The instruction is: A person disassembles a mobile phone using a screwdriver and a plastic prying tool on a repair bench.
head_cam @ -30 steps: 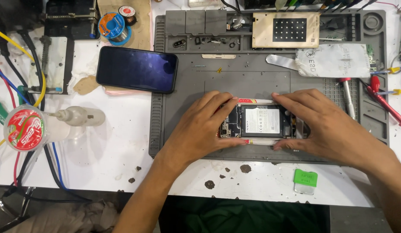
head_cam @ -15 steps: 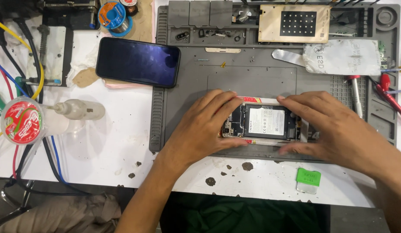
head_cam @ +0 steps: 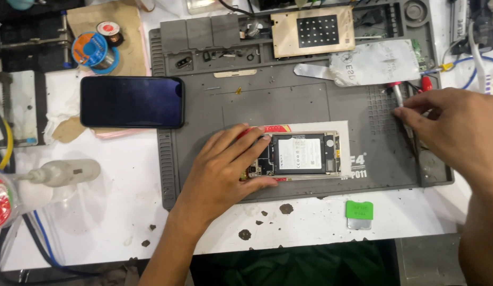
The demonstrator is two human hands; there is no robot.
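Observation:
An opened phone with its back off, showing a black battery in a pale metal frame, lies on a grey work mat. My left hand grips the phone's left end, fingers over the top edge and thumb under the bottom edge. My right hand is off to the right of the phone, over the mat's right side. Its fingertips pinch the lower end of a silver screwdriver with a red part, which lies there.
A black phone lies screen-up left of the mat. A gold perforated plate and a silver foil pouch sit at the mat's back. Solder spools, a clear bottle and cables crowd the left. A green tag lies near the front edge.
My right hand has left the opened phone and moved right to the screwdriver. My left hand stays on the phone's left end.

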